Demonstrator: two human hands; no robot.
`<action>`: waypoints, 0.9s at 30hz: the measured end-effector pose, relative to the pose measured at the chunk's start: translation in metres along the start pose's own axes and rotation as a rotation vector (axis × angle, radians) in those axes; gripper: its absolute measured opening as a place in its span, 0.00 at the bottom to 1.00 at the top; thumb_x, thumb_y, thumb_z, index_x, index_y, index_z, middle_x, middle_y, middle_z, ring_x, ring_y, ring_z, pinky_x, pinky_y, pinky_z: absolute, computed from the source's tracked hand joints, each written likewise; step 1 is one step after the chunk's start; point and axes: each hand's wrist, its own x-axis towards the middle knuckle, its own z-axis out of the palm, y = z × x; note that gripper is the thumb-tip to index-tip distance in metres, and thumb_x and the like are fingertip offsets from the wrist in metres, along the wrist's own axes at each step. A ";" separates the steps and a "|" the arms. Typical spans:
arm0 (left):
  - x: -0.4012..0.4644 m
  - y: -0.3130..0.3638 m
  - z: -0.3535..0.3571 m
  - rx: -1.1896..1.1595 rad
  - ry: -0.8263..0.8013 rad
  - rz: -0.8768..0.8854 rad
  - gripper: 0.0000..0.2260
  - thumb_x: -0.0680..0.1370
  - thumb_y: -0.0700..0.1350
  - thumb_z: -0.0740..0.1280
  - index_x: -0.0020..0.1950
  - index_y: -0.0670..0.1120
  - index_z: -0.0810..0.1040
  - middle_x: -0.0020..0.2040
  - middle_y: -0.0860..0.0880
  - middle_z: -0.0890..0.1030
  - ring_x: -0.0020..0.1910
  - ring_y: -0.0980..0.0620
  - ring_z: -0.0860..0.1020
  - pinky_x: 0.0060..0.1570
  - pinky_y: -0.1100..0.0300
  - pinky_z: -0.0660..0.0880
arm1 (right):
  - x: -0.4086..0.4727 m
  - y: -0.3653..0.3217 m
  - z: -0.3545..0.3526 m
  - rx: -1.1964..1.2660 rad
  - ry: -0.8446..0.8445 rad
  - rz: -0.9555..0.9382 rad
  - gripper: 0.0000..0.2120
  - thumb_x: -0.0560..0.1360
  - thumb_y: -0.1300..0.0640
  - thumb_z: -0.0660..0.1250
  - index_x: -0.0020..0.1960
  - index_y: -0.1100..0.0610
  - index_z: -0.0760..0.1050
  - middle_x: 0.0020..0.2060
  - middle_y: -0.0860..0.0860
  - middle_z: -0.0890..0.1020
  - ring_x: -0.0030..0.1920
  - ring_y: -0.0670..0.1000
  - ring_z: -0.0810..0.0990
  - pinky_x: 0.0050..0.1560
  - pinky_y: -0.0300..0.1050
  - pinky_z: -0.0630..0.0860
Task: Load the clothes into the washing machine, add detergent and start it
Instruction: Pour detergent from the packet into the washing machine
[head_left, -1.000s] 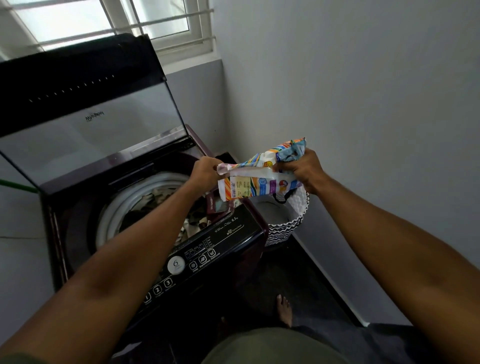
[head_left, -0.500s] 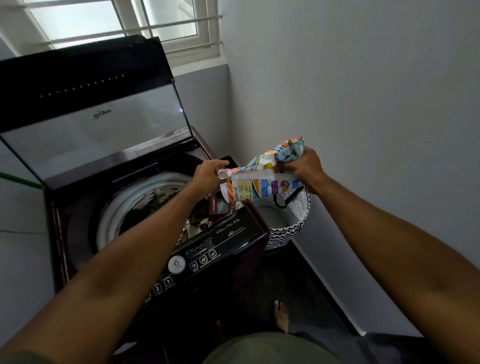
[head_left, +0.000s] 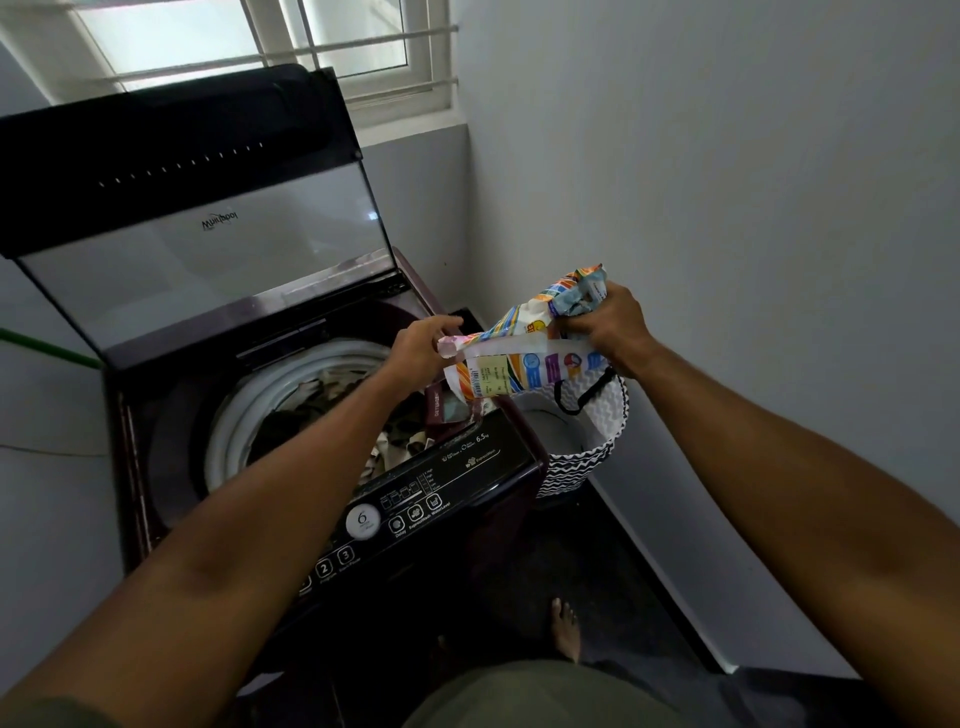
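Observation:
A dark top-loading washing machine (head_left: 467, 467) stands open, its lid (head_left: 208, 249) raised. Clothes (head_left: 332, 410) lie in the white-rimmed drum. Above the machine's right front corner I hold a colourful detergent packet (head_left: 524, 364), tipped so its lower end points left and down. My right hand (head_left: 608, 327) grips the crumpled upper end. My left hand (head_left: 421, 348) pinches the packet's lower left corner, right above a small open compartment (head_left: 447, 410) beside the drum.
A black-and-white zigzag laundry basket (head_left: 576, 462) sits on the floor between the machine and the right wall. The control panel (head_left: 405, 514) with buttons faces me. My bare foot (head_left: 566, 629) is on the dark floor. A window (head_left: 260, 41) is behind.
The packet and both hands have stayed almost in place; the view has shifted slightly. The left hand's fingers have adjusted a little on the packet's corner.

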 end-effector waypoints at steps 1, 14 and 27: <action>0.000 0.000 0.000 -0.005 0.006 -0.002 0.18 0.74 0.41 0.73 0.64 0.45 0.78 0.56 0.46 0.81 0.52 0.52 0.79 0.46 0.60 0.79 | -0.001 -0.001 0.001 0.003 0.001 -0.003 0.22 0.65 0.62 0.81 0.57 0.57 0.81 0.51 0.54 0.85 0.51 0.53 0.84 0.55 0.51 0.82; 0.001 -0.010 -0.005 -0.021 -0.022 -0.012 0.18 0.75 0.42 0.73 0.64 0.47 0.79 0.55 0.47 0.82 0.48 0.54 0.81 0.38 0.63 0.78 | 0.000 -0.005 0.008 -0.043 -0.021 -0.021 0.22 0.65 0.63 0.80 0.58 0.57 0.80 0.51 0.54 0.85 0.51 0.54 0.84 0.54 0.51 0.82; 0.000 -0.017 -0.007 -0.033 -0.017 -0.033 0.12 0.75 0.43 0.73 0.59 0.48 0.82 0.50 0.49 0.84 0.46 0.56 0.82 0.39 0.61 0.79 | 0.002 -0.012 0.014 -0.095 -0.042 -0.061 0.24 0.64 0.61 0.81 0.58 0.59 0.80 0.52 0.55 0.85 0.50 0.53 0.83 0.54 0.49 0.81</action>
